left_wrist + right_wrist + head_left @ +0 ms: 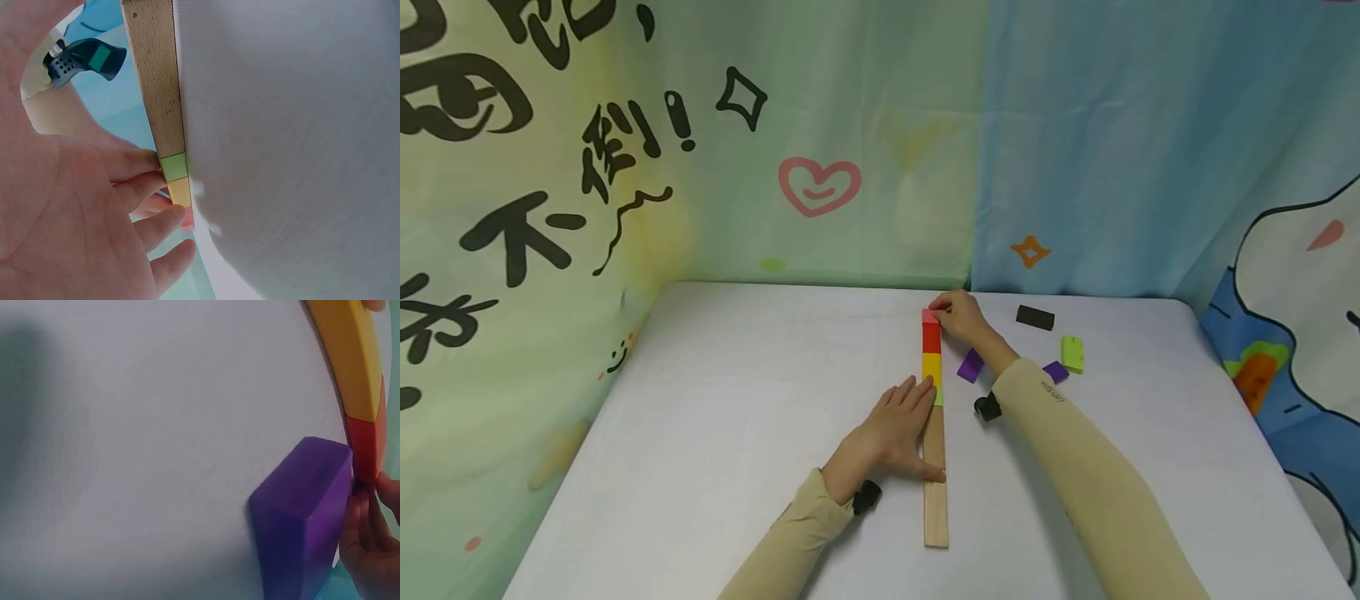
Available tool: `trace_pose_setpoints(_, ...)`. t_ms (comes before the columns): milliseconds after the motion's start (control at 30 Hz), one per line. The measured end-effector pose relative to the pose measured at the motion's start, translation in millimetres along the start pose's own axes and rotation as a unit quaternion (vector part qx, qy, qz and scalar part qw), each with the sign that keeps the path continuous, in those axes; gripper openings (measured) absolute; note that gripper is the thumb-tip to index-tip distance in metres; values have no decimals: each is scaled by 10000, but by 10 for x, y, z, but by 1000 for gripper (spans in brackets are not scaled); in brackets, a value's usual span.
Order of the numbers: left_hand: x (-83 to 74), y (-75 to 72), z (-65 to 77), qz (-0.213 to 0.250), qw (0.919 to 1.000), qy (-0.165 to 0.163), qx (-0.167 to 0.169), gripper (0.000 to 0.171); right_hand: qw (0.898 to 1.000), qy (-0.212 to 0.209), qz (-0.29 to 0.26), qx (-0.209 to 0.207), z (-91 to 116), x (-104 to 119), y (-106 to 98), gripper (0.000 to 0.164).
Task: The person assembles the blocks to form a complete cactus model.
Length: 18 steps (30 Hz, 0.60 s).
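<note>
On the left, the curtain (730, 208) carries dark lettering (516, 237), some of it cut off at the edge. The desk (737, 400) runs out of sight at the bottom, and so does the left sleeve (790, 542). A dark wrist device (867, 497) pokes out beside the cuff, mostly blocked by the arm.

The left hand (895, 432) lies open, fingers straight and thumb spread, touching the row of blocks without gripping it. Nearest end first, the row on the desk goes wood (936, 517), green block (938, 397), yellow block (931, 364), red block (931, 337), pink block (928, 316). The fingertips cover part of the yellow and green, and the thumb crosses the wood, so I can't make out any join beneath it.

At the far end the right hand (962, 317) pinches the pink block between thumb and fingers, hiding some of it.

Just right of the row sits one purple block (970, 365), cut off at the bottom in the right wrist view. Further right are the black block (1035, 317), a second purple block (1057, 372) half behind the right sleeve (1075, 467), and the lime block (1072, 354).
</note>
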<state>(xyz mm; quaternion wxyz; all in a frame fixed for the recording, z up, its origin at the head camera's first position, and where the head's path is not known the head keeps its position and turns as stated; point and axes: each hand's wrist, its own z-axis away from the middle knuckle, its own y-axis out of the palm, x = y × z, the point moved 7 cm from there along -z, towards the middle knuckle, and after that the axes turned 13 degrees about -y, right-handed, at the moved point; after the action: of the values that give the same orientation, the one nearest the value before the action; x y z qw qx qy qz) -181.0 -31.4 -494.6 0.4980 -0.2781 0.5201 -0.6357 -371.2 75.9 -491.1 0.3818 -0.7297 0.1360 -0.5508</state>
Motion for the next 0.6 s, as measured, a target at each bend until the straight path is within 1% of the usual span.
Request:
trace_pose_setpoints(267,-30,-18,-4,-31,10000,8,-48,124,10000,18,-20,-41,19,-32,-35,24)
trace_pose_setpoints(467,-32,-6,-8,-73,10000,-23,-63,125,9997,-224,84,-13,19,-31,-52,25)
trace_pose_setpoints(600,-4,11,-15,-102,9999,-78,-19,125,9992,-375,92,78,36,15,-120,30)
